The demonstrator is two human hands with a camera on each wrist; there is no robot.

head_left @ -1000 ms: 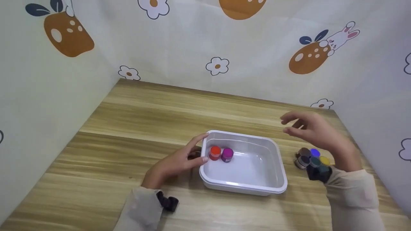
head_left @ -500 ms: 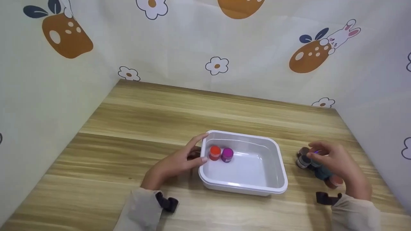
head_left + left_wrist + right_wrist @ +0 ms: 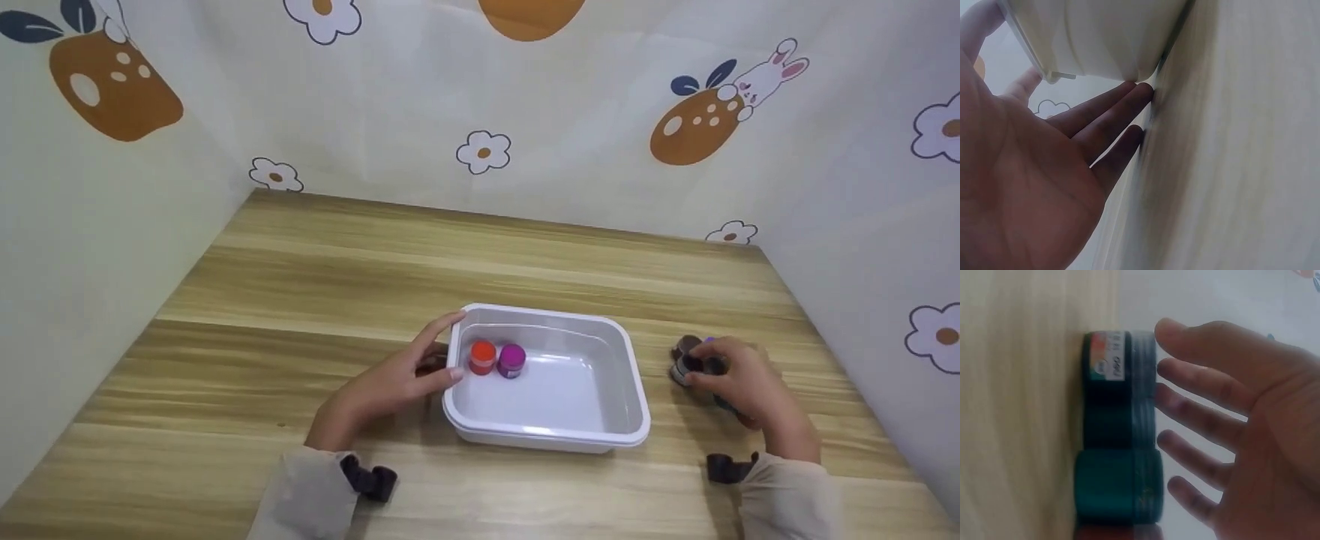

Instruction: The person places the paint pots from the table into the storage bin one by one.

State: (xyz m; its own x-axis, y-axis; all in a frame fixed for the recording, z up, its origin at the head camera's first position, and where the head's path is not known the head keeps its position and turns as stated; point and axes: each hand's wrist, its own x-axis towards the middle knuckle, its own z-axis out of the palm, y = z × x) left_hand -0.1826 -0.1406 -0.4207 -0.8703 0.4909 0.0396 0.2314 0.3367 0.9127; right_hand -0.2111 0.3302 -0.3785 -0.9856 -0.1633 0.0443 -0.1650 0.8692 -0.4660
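Note:
My left hand (image 3: pixel 390 386) rests at the left side of a white plastic tub (image 3: pixel 544 435), thumb and index finger at the rim. In the left wrist view its other fingers stretch straight along the tub's outside, close over the table. Inside the tub, a red paint jar (image 3: pixel 482 358) and a purple paint jar (image 3: pixel 511 361) stand side by side. On the right, my right hand (image 3: pixel 742 382) hovers over a cluster of paint jars, fingertips right at the lid of a dark, labelled jar (image 3: pixel 1109 377). Its fingers are spread and slightly bent.
Beside the dark jar stand a brown-lidded jar (image 3: pixel 686 346), a teal jar (image 3: pixel 1106 486) and a red jar (image 3: pixel 1106 532); my right hand partly covers the cluster. Patterned cloth walls (image 3: pixel 390 105) border the wooden table (image 3: pixel 360 262).
My right hand has come down from above the table onto the jar cluster and moved over to the dark jar. My left hand stays at the tub; the head view has shifted slightly.

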